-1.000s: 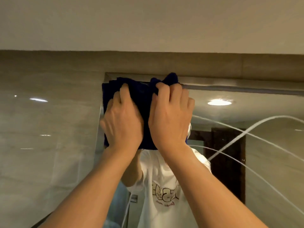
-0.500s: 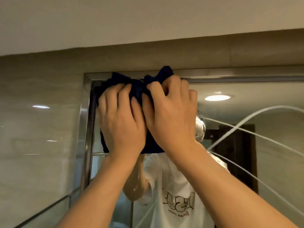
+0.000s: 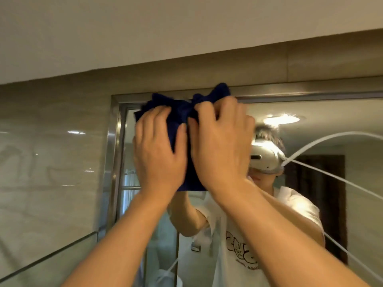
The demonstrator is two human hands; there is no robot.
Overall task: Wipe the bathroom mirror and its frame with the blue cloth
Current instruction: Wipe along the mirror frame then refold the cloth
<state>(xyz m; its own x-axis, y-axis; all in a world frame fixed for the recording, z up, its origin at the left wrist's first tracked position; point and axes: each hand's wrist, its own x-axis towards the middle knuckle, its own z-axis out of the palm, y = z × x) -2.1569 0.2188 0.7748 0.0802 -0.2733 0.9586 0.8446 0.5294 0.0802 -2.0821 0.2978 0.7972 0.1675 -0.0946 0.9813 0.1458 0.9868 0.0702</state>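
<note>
Both hands have slid the blue cloth (image 3: pixel 182 121) rightward from the mirror (image 3: pixel 310 125) corner along the top frame (image 3: pixel 290 94); left hand (image 3: pixel 159 154) presses flat, right hand's (image 3: pixel 221 150) fingers seemingly bunch it.

A dark navy blue cloth (image 3: pixel 180 119) is seen against a silver metal mirror frame (image 3: pixel 113 141); beige veined wall tiles (image 3: pixel 51 162) and a white T-shirt (image 3: pixel 290 214) with brown lettering are shown.
</note>
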